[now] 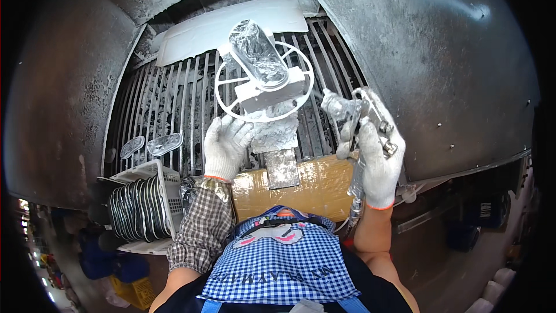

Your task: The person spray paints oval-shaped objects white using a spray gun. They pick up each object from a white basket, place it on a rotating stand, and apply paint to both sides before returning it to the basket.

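My right hand point(382, 159), in a white knit glove, is wrapped round a paint-spattered spray gun point(346, 109); its nozzle points left. A hose runs down below that hand. My left hand point(226, 146), gloved too, lies palm up with its fingers extended at the near rim of a white spoked wheel point(311, 76). Whether the fingertips touch the rim, I cannot tell. Over the wheel, white blocks point(275, 94) carry a tilted oval piece point(258, 52) with a white edge and a shiny, wrinkled film-like face. A paint-crusted metal plate point(282, 169) extends toward me from under the wheel.
Two loose oval pieces point(165, 144) lie on the slatted grate point(191, 93), left of the wheel. A white crate point(169, 194) at lower left holds several dark, pale-edged pieces. A brown taped box point(324, 188) spans the front. Metal walls point(440, 81) flank the grate; a white sheet point(191, 37) lies behind.
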Available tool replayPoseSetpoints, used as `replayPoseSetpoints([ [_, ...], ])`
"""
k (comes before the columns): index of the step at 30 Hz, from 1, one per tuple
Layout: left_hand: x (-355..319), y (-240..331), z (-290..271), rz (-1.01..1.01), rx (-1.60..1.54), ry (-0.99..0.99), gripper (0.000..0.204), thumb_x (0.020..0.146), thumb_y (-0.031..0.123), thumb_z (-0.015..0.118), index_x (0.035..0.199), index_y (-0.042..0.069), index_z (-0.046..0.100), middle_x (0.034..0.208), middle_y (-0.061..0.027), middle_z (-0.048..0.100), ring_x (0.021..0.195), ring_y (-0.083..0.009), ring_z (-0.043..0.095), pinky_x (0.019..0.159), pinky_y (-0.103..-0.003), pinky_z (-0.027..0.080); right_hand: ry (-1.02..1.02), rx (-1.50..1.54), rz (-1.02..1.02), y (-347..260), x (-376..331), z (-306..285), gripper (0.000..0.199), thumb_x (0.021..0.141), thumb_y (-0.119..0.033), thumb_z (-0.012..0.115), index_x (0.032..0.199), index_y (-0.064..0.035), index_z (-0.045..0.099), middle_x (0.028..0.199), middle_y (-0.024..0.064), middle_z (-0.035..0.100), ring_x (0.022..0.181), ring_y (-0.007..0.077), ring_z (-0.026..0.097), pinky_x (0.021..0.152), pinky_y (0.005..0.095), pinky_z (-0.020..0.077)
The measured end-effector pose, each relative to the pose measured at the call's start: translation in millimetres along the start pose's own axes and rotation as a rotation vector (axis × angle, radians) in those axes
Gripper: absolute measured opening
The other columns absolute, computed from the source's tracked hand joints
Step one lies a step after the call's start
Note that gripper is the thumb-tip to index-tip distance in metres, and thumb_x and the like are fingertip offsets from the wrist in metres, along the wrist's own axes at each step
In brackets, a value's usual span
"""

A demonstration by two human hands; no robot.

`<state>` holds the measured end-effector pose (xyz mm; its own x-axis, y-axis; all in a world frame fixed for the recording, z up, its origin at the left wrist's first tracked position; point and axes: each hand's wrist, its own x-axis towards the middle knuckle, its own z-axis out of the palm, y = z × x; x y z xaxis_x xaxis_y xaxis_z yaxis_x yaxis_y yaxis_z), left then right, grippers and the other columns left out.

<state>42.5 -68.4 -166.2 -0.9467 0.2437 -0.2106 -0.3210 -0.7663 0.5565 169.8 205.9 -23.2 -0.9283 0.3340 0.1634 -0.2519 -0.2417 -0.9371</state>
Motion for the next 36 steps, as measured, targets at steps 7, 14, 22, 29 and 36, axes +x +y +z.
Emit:
replayPoseSetpoints([
  [7,9.3,22.2,-9.3,0.064,0.03,0.08,0.06,0.106,0.045,0.06,0.141,-0.003,0.049,0.142,-0.03,0.062,0.123,-0.0409,0.067,0.104,-0.055,0.057,-0.122,0.05,-0.003,16.0,6.7,-2.1,0.054,0.108,-0.01,0.066,0.155,0.0087,0.049,0.118,0.0105,0.074,0.088,0.0066,0.068,0.076,0.0214,0.0563],
  [14,23.4,45.3,-12.6,0.148,0.007,0.146,0.049,0.105,0.049,0.062,0.125,0.004,0.056,0.143,-0.0319,0.059,0.127,-0.0478,0.064,0.103,-0.061,0.057,-0.191,0.047,0.084,27.3,18.8,18.3,0.055,0.106,-0.009,0.067,0.156,0.0057,0.05,0.098,0.0058,0.071,0.07,0.0073,0.064,0.063,0.023,0.0525],
  [22,42.6,64.5,-17.0,0.201,0.062,0.163,0.079,0.106,0.052,0.06,0.156,-0.004,0.037,0.159,-0.0323,0.043,0.144,-0.0473,0.049,0.117,-0.058,0.045,-0.098,0.009,-0.116,38.5,50.6,32.7,0.051,0.106,-0.009,0.069,0.152,0.0081,0.053,0.102,0.0064,0.073,0.067,0.0062,0.062,0.061,0.0241,0.0525],
  [29,26.2,36.7,-20.3,0.156,0.105,0.207,0.061,0.108,0.047,0.056,0.139,-0.006,0.05,0.141,-0.029,0.058,0.126,-0.0388,0.063,0.106,-0.052,0.054,0.021,-0.075,-0.178,36.6,54.3,22.6,0.053,0.106,-0.006,0.067,0.154,0.0075,0.05,0.108,0.0059,0.073,0.077,0.0044,0.062,0.067,0.021,0.051],
  [36,2.7,-5.2,-14.4,0.01,0.004,0.108,0.057,0.108,0.045,0.057,0.139,-0.003,0.057,0.134,-0.0244,0.066,0.124,-0.0371,0.065,0.106,-0.052,0.055,-0.072,-0.2,-0.204,36.2,51.0,31.9,0.054,0.109,-0.011,0.065,0.156,0.0064,0.047,0.099,0.005,0.068,0.079,0.0056,0.059,0.066,0.0223,0.0526],
])
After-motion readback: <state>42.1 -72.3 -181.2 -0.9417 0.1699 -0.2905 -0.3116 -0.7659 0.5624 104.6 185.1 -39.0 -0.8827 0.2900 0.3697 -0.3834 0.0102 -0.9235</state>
